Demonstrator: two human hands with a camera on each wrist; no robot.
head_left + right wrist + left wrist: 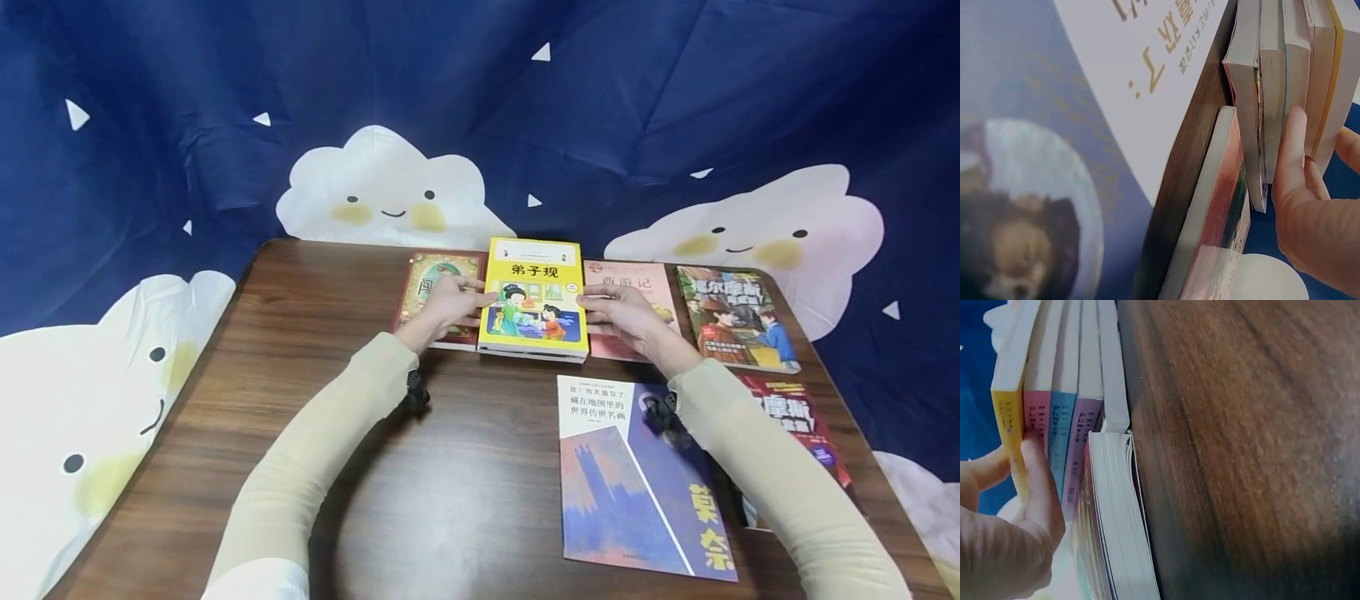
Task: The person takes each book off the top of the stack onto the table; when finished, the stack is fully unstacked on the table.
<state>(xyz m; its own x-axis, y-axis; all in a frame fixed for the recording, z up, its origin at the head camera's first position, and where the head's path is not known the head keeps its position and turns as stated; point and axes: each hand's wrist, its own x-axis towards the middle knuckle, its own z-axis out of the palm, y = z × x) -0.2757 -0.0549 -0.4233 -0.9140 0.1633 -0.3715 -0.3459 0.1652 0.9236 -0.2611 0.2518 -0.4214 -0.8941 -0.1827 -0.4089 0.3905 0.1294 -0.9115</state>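
Observation:
A yellow book [534,325] with cartoon figures on its cover tops a stack at the table's far side. My left hand [442,307] holds its left edge, thumb at the cover and fingers along the spine side. From the right, my right hand [626,318] holds the opposite edge. In the left wrist view, pink [1036,409], blue [1061,425] and purple [1085,415] spines lie beneath the yellow one. Page edges face the right hand [1316,225] in the right wrist view, with one fingertip against them.
A dark-red-bordered book [427,283] and a pink book [626,279] flank the stack. Farther right lies a detective-style book [738,321]. A large purple picture book [622,500] lies nearer, beside a red book [806,417] partly under the right sleeve. A blue curtain [450,67] hangs behind.

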